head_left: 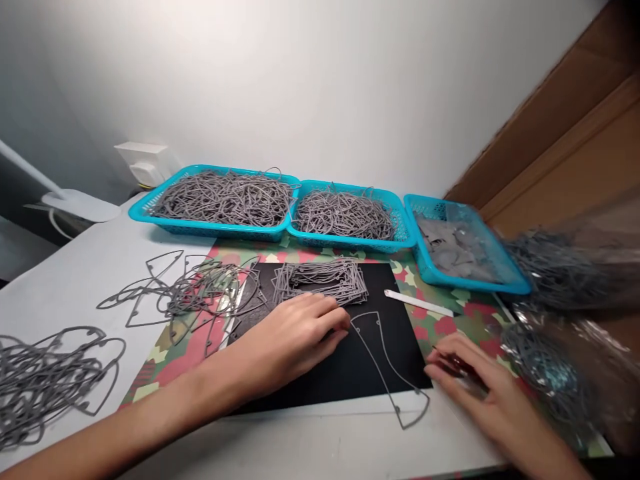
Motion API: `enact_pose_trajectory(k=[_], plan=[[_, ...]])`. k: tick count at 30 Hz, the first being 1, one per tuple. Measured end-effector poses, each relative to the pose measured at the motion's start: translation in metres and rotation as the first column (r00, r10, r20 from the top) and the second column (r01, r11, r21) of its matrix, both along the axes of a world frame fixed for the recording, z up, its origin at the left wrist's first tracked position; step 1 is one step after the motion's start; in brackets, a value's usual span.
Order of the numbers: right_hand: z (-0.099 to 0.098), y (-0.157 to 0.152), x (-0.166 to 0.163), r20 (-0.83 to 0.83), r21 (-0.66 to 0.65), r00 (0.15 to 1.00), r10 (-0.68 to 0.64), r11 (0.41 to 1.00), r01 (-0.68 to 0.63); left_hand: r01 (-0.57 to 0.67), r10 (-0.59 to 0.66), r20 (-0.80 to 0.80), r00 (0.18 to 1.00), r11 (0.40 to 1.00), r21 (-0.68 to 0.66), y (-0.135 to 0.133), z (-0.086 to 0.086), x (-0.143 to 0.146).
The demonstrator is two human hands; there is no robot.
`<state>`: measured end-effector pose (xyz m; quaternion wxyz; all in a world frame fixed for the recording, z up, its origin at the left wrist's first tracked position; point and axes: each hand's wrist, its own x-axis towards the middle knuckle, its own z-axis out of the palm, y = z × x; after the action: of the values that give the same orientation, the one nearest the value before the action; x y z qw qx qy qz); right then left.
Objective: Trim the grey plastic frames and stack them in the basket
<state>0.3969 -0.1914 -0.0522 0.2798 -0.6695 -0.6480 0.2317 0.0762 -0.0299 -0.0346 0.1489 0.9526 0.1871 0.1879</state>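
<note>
A thin grey gasket-like frame (373,359) with curved sides and small tabs lies across the black mat (330,383) and past its front edge. My left hand (313,330) is over the mat, its thumb and fingers closed at the upper left corner of that frame. Just behind it is a neat pile of similar grey frames (320,283). To the right of the mat, my right hand (480,380) is slightly blurred. Its fingers are pinched, with a small dark tip at them that I cannot make out.
Blue baskets (225,230) of grey frames line the wall; the right one (475,287) holds flat grey pieces. Loose frames (200,293) lie left of the mat, with another heap (55,373) further left. A white strip (420,303) and plastic bags (550,373) are on the right.
</note>
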Motion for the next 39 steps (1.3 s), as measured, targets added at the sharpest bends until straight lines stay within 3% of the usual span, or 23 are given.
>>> enact_pose_trajectory(k=[5, 8, 12, 17, 20, 22, 25, 28, 31, 35, 39], plan=[[-0.016, -0.03, -0.028, 0.12, 0.007, 0.985, -0.121, 0.993, 0.121, 0.21, -0.169, -0.165, 0.972, 0.938, 0.275, 0.018, -0.007, 0.047], [-0.017, -0.035, -0.036, 0.138, 0.025, 0.986, -0.092, 0.996, 0.089, 0.316, -0.257, -0.203, 0.945, 0.879, 0.357, 0.027, -0.006, 0.06], [-0.012, -0.033, -0.034, 0.138, 0.031, 0.99, -0.009, 1.0, 0.005, 0.315, -0.27, -0.168, 0.948, 0.867, 0.387, 0.03, -0.006, 0.06], [0.01, -0.013, -0.026, 0.082, 0.043, 0.996, 0.026, 0.999, -0.029, 0.229, -0.201, -0.111, 0.973, 0.881, 0.413, 0.029, 0.0, 0.042], [0.033, 0.009, -0.025, 0.067, 0.204, 0.995, 0.073, 0.975, -0.086, 0.177, -0.175, -0.047, 0.983, 0.872, 0.457, 0.029, 0.024, 0.011], [0.045, 0.021, -0.027, 0.03, 0.276, 0.983, 0.179, 0.944, -0.18, 0.129, -0.141, -0.014, 0.99, 0.855, 0.501, 0.023, 0.042, -0.015], [0.047, 0.028, -0.031, -0.061, 0.178, 0.945, 0.32, 0.935, -0.305, 0.126, -0.105, -0.07, 0.992, 0.867, 0.481, 0.0, 0.053, -0.046], [0.031, 0.026, -0.034, -0.137, 0.007, 0.936, 0.326, 0.945, -0.328, 0.092, -0.063, -0.085, 0.994, 0.915, 0.392, -0.025, 0.04, -0.064], [0.015, 0.027, -0.037, -0.147, -0.037, 0.962, 0.23, 0.971, -0.238, -0.018, 0.037, -0.058, 0.998, 0.956, 0.292, -0.033, 0.022, -0.075], [0.005, 0.044, -0.042, -0.073, -0.046, 0.992, 0.1, 0.994, -0.104, -0.191, 0.202, -0.016, 0.979, 0.948, 0.256, -0.022, 0.008, -0.079], [0.003, 0.073, -0.049, -0.025, -0.105, 0.993, 0.116, 0.988, -0.118, -0.339, 0.351, -0.016, 0.936, 0.913, 0.226, -0.018, -0.003, -0.065]])
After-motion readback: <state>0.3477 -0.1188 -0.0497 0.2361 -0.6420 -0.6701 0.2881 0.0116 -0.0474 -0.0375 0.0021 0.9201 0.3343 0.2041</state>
